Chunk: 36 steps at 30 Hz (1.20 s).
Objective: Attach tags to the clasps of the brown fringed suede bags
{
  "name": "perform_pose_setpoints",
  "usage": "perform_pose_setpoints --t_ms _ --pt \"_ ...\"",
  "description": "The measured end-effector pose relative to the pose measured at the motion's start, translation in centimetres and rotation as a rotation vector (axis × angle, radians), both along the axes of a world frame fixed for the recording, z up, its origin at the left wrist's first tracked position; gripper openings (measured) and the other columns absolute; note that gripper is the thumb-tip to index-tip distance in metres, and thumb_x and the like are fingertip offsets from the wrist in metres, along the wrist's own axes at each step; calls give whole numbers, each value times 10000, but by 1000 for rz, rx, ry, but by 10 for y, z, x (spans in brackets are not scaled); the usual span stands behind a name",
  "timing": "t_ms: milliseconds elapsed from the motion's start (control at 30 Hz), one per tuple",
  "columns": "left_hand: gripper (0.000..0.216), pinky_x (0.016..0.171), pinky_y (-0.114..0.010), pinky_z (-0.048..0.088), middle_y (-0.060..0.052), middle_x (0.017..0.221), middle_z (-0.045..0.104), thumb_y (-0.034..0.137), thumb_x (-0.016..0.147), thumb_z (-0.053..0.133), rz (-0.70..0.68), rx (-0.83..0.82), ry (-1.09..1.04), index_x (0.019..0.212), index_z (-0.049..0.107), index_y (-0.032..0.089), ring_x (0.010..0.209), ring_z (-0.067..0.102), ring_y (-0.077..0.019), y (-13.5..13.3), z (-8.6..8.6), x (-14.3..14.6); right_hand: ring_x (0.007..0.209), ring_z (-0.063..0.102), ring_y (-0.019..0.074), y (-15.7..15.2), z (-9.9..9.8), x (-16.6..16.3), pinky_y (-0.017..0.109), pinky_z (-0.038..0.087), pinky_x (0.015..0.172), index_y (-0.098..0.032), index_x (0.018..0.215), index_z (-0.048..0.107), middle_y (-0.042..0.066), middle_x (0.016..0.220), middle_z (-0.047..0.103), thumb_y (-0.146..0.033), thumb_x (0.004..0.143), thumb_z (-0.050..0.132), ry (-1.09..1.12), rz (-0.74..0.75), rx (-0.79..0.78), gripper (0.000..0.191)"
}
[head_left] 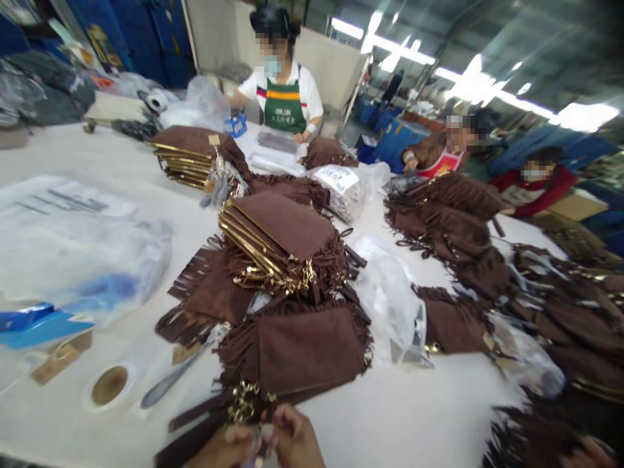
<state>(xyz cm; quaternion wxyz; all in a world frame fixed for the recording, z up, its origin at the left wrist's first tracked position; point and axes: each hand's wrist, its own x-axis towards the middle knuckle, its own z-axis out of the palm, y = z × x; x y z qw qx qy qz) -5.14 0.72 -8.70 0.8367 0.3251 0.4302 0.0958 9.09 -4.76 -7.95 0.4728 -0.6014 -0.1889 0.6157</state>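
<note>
**Both hands pinch at a bag's gold chain**

At the bottom edge, the left hand [225,448] and right hand [295,439] meet, fingertips closed together on a small piece just below the gold chain [244,400]. What exactly they pinch is too small to tell. The chain belongs to a brown fringed bag [302,348] lying right ahead on the white table [414,416]. Beyond it sits a stack of bags [283,240]. Scissors [175,380] and a tape roll [110,385] lie left; plastic sleeves [390,292] lie right.
</note>
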Motion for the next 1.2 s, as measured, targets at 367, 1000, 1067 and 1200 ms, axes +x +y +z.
perform_pose_setpoints --t_ms 367,1000,1067,1200 --pt "478 412 -205 180 74 507 382 603 619 724 -95 8 191 661 503 181 453 269 -77 -6 29 8 635 547 146 -30 60 19 228 390 594 -208 823 621 -14 660 608 -201 764 615 -410 223 -66 59" --pt "342 555 -248 332 -13 640 602 460 659 722 85 -186 39 756 583 163 571 522 -143 -16 33 15 582 563 132 -34 48 28 245 438 597 -149 871 614 14 626 640 -300 839 592 -126 201 -113 156" --pt "278 535 -235 307 16 626 567 404 664 695 62 -155 135 735 553 175 552 477 -124 -15 33 16 616 583 142 -37 49 30 243 441 606 -157 885 623 13 654 647 -268 839 586 -180 232 -106 126" --pt "226 512 -224 276 42 610 517 355 674 648 -2 -143 219 750 514 189 539 430 -108 -11 35 20 673 606 152 -39 47 33 236 445 618 -176 871 618 9 742 660 -220 822 590 -262 261 -91 71"
